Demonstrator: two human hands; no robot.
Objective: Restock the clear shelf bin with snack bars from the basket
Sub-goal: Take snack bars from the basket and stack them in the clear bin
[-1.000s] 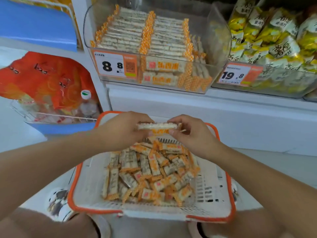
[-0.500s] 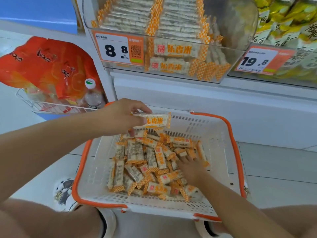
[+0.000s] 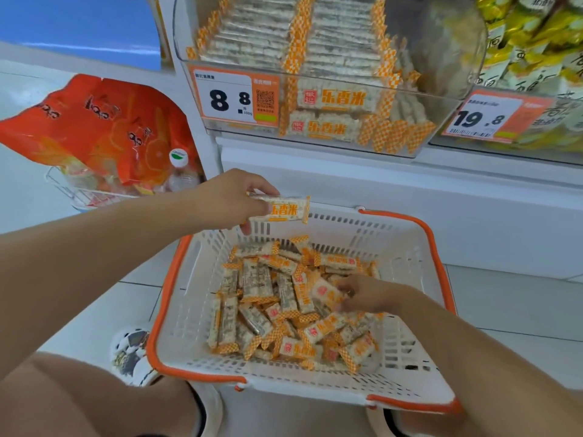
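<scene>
— Where's the bar (image 3: 284,210) she's got?

— In the left hand (image 3: 232,201), pinched at one end between thumb and curled fingers, held level over the back rim of the basket (image 3: 176,275). The bin (image 3: 448,99) is up on the shelf above, well apart from it.

— Room to lift it in?

— Open air from the hand up to the bin's front wall. The bin's right end looks bare behind the plastic; the left and middle are packed in rows. A price tag (image 3: 235,99) covers its left front.

— And the right hand (image 3: 367,293)?

— Down in the basket on the heap (image 3: 293,307), fingers curled at a wrapper (image 3: 325,293). It's blurred, so whether they've closed on it I can't tell.

— Anything crowding the basket?

— An orange bag (image 3: 94,130) and a bottle (image 3: 179,171) in a wire rack to the left, near its corner. Yellow packs (image 3: 533,36) fill the next bin, cut off at the right edge. The basket's near rim is partly hidden by her knees.
</scene>
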